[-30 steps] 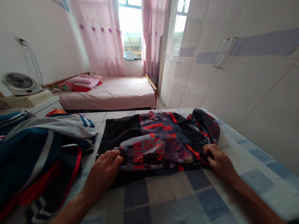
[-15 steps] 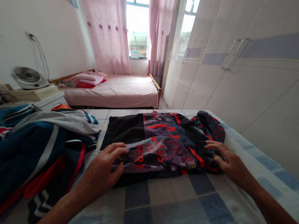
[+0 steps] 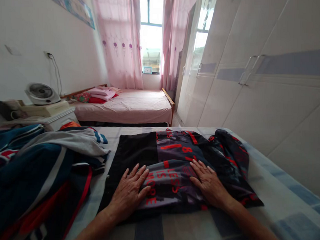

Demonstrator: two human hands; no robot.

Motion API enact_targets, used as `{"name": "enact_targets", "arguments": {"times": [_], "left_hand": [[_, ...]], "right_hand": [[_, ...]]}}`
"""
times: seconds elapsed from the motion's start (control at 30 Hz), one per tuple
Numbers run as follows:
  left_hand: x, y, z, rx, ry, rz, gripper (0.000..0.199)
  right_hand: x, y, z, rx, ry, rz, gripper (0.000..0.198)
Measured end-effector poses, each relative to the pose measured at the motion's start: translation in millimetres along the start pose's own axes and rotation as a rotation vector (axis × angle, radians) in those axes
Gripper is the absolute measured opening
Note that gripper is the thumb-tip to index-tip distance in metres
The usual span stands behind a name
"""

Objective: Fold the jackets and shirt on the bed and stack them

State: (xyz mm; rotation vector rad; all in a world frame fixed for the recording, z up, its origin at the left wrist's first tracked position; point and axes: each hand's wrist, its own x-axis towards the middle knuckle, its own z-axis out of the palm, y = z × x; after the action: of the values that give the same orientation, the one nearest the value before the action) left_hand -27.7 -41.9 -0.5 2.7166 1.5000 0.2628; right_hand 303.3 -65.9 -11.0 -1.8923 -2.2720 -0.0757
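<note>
A black and purple-grey hooded jacket [image 3: 170,176] with red lettering lies spread on the bed in front of me. Its hood [image 3: 229,148] is bunched at the far right end. My left hand [image 3: 132,188] rests flat on its left part, near the black panel, fingers spread. On the middle right of the garment lies my right hand [image 3: 206,179], palm down with fingers stretched out. Neither hand grips the cloth. The near edge of the jacket runs just below both hands.
A heap of dark blue, grey and red clothes [image 3: 50,168] lies on the left of the checked bedsheet [image 3: 256,180]. Beyond are a pink-covered bed [image 3: 139,102] and a small fan [image 3: 43,94] on a cabinet. White wardrobe doors [image 3: 278,115] line the right side.
Both hands went from pinching the jacket's near edge to lying flat on it. My right hand moved left, and a dark corner of cloth now spreads out at the right. The view tilted up.
</note>
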Motion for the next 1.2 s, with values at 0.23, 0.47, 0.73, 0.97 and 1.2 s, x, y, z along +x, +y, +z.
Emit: {"name": "enact_targets", "arguments": {"times": [0.23,0.47,0.73,0.97,1.2], "left_hand": [[56,28,-41,-0.073,0.042,0.087,0.049],[113,-5,7,0.020,-0.009,0.032,0.054],[138,-96,-4,0.205,0.150,-0.418,0.047],[177,-120,-18,0.215,-0.050,-0.403,0.051],[172,-129,-45,0.278,-0.104,-0.346,0.018]], "right_hand": [[46,-1,-32,0.051,0.070,-0.029,0.056],[111,-7,-3,0.047,-0.075,-0.218,0.055],[168,107,-21,-0.034,0.035,0.189,0.043],[217,111,-2,-0.022,0.002,0.361,0.038],[217,109,-12,0.067,0.057,0.329,0.025]]}}
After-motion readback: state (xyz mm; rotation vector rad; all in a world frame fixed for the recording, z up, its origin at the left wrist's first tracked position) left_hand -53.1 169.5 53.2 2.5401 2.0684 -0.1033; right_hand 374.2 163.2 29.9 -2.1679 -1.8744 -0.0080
